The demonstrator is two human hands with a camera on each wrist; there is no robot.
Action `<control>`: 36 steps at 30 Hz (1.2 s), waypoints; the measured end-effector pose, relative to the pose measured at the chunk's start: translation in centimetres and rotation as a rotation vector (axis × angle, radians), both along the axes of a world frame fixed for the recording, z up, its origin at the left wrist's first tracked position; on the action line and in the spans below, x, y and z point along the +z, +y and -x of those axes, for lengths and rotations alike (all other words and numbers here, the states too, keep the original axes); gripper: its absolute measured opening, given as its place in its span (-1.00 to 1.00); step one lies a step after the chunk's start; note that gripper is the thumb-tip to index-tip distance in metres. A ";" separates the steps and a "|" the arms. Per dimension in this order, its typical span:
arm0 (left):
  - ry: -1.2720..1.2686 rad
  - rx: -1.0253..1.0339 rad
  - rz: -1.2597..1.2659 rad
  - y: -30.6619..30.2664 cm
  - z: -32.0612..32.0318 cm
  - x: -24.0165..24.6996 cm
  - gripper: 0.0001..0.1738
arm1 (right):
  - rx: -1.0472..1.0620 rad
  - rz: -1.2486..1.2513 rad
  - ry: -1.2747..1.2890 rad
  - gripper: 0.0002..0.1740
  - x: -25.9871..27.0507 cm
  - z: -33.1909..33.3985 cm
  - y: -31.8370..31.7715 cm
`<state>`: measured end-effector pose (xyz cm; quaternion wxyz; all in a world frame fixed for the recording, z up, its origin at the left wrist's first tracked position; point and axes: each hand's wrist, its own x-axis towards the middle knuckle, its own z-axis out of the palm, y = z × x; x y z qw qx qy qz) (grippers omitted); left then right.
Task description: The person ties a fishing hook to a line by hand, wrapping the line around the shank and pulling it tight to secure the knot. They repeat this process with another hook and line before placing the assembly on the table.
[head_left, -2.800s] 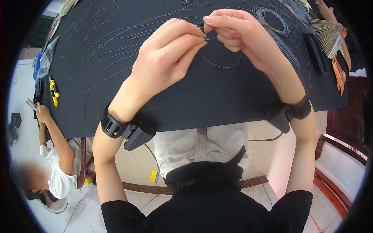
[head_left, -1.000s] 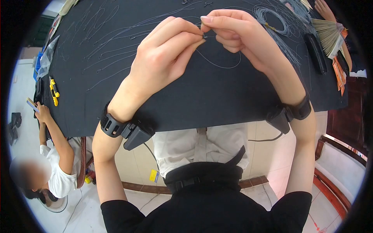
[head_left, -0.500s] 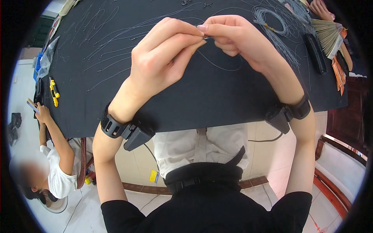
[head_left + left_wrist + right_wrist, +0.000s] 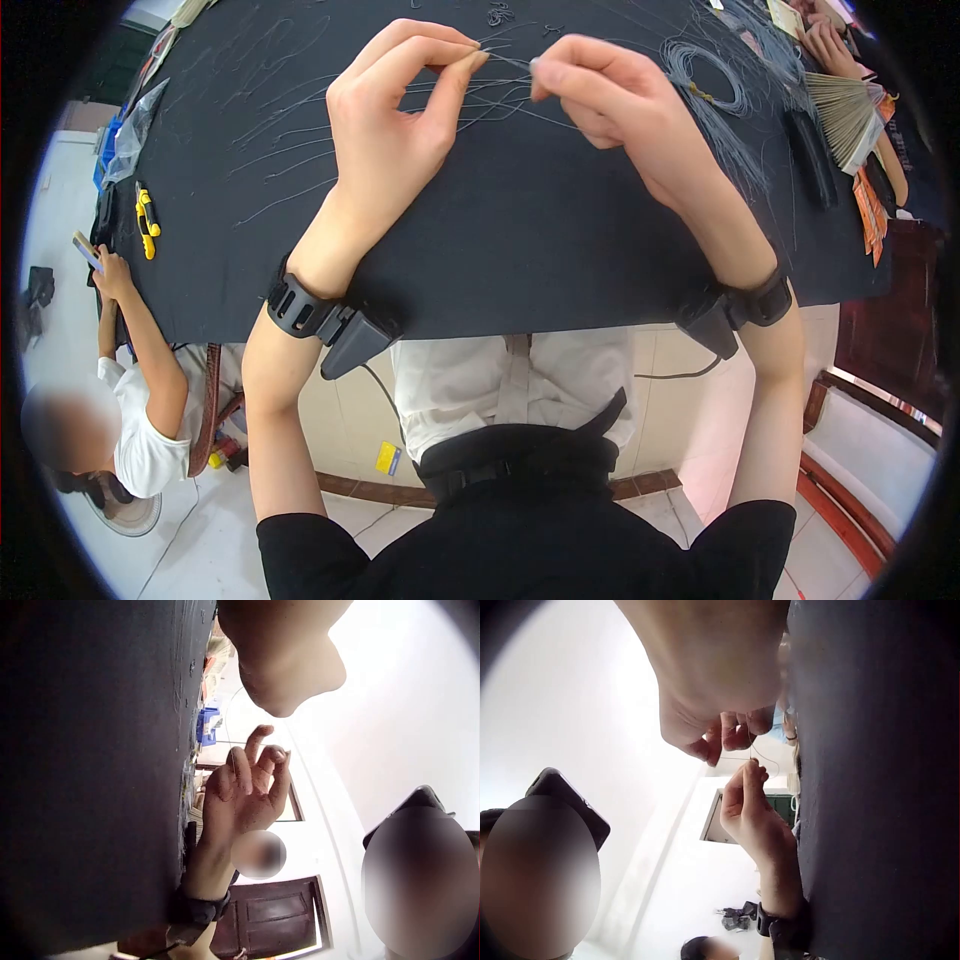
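In the head view the left hand pinches a thin grey cord between thumb and fingertips above the black table. The right hand pinches the same cord a short way to the right, and a short stretch spans the gap. In the right wrist view the left hand holds the cord near the curled fingers of the right hand, with a loose loop beside them. The left wrist view shows the right hand with bent fingers; the left hand's fingertips are hidden there.
Several looped cords lie left on the black cloth. A coiled bundle, a black case and fanned strips are at right. Yellow-handled pliers lie far left. Other people are at both sides.
The hands were together at the cord and are now apart, the left one further left and up. The hanging loop below them is no longer seen there. The head view has shifted slightly.
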<state>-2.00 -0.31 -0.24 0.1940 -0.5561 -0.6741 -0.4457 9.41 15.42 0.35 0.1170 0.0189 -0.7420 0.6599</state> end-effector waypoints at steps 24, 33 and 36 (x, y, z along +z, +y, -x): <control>0.199 -0.062 -0.067 0.6 -1.5 0.6 -0.86 | -0.055 0.363 -0.197 -0.72 0.0 -0.4 -0.9; 0.206 -0.064 -0.022 0.6 -1.4 0.7 -0.83 | -0.082 0.273 -0.149 -0.77 -0.1 -0.5 -0.7; 0.210 -0.015 0.021 0.4 -1.3 0.6 -0.80 | -0.096 0.270 -0.142 -0.77 -0.3 -0.4 -0.7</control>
